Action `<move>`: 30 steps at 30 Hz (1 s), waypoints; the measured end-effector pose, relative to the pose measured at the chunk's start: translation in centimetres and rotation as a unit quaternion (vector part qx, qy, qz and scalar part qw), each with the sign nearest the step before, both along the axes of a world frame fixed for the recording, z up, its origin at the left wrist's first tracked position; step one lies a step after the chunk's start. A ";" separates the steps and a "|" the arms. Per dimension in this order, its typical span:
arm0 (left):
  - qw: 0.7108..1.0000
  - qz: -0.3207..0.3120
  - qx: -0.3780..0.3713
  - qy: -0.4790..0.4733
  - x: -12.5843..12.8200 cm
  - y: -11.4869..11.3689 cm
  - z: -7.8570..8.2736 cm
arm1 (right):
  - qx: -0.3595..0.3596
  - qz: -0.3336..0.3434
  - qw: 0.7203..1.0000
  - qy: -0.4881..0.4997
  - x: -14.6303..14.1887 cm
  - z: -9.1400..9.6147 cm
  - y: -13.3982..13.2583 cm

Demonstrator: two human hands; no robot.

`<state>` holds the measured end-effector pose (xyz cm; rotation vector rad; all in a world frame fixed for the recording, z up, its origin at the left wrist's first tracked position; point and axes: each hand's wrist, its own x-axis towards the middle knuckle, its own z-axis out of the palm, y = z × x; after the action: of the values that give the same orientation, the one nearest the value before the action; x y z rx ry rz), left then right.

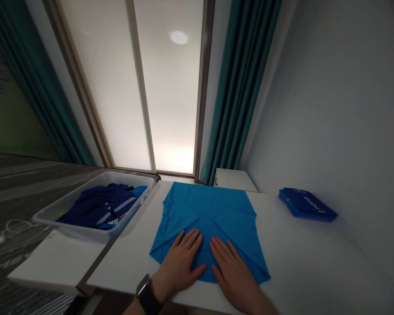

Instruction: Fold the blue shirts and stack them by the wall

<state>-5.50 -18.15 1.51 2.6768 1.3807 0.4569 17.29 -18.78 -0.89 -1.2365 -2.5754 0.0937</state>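
Note:
A bright blue T-shirt (213,197) lies spread on the white table (292,262), its two sleeves folded inward over the body. Flat on its near left part rests my left hand (182,260), fingers stretched out and thumb apart. My right hand (231,271) lies flat on the near right part, fingers extended. Both palms press on the cloth and neither hand grips it. A dark smartwatch (146,291) is on my left wrist. The shirt's near edge is partly hidden beneath my hands.
Left of the shirt, a translucent plastic bin (85,232) holds crumpled dark blue clothes (101,203). A stack of folded blue clothes (307,204) sits on the right by the wall (348,109). Behind the table stand a white cabinet (234,178) and teal curtains (241,87).

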 end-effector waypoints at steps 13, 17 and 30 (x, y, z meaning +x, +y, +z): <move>0.998 -0.038 0.020 -0.040 -3.0 -4.1 1.9 | 0.019 -0.037 0.993 0.114 3.8 1.3 -3.1; 0.997 -0.047 0.018 -0.056 -5.0 -4.4 1.9 | 0.030 -0.004 0.994 0.103 6.0 1.1 -3.6; 0.994 -0.040 0.103 -0.027 -4.9 -4.4 -0.3 | 0.076 0.018 0.993 0.088 6.6 0.6 -3.9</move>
<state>-10.42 -22.51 1.24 2.8436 1.2704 0.6938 23.88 -22.66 -0.31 -1.0765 -2.4056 0.0138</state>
